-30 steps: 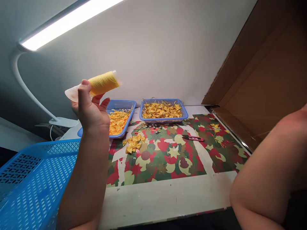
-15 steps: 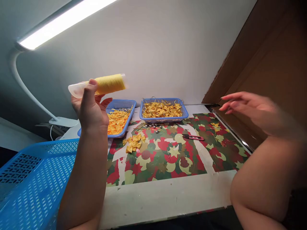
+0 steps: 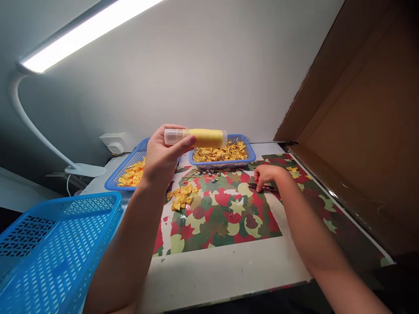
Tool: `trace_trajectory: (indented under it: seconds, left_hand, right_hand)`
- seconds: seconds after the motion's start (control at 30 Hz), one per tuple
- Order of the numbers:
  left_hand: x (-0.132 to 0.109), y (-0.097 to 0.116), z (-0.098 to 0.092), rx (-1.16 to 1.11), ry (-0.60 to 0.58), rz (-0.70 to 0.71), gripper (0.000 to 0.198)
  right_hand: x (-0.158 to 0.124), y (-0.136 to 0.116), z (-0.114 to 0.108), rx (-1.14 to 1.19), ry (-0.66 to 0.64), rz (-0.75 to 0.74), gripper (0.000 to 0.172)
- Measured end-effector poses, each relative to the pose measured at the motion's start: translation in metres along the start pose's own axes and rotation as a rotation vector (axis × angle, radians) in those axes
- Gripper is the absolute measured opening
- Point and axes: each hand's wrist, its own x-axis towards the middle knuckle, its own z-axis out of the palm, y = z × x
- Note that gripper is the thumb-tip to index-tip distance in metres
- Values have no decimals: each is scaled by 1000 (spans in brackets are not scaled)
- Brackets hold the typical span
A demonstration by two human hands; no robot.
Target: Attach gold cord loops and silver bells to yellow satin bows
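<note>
My left hand (image 3: 166, 150) is closed around the clear end of a spool of yellow thread (image 3: 207, 138), held almost level above the table. My right hand (image 3: 269, 176) reaches down to the patterned table cover with its fingers curled together. They pinch a pair of thread snips (image 3: 252, 186), which lies on the cover and is partly hidden by the fingers. Left of the snips rests a small pile of yellow bows (image 3: 182, 196). Several small silver bells (image 3: 214, 180) with gold ties lie in front of the far basket.
A blue basket (image 3: 224, 165) of bows and gold ties stands at the back. Another blue basket (image 3: 113, 184) with yellow bows is partly behind my left arm. A larger blue basket (image 3: 111, 205) stands front left, below a lamp (image 3: 24, 109). Cardboard (image 3: 356, 131) borders the right side.
My left hand has moved right and lower with the spool, now nearly level. My right hand has come from the right, in the air, down onto the thread snips.
</note>
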Motion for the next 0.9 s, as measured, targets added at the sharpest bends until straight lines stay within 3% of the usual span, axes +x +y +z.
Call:
trace_trajectory:
  seconds: [0.63, 0.77, 0.9]
  left_hand:
    - [1, -2, -1, 132, 121, 37, 37]
    - [3, -4, -1, 137, 126, 39, 37]
    - [3, -5, -2, 144, 121, 34, 37]
  right_hand:
    - [-10, -6, -3, 30, 11, -22, 26]
    - [-20, -9, -9, 124, 89, -119, 27]
    - [-34, -27, -11, 293, 184, -301, 20]
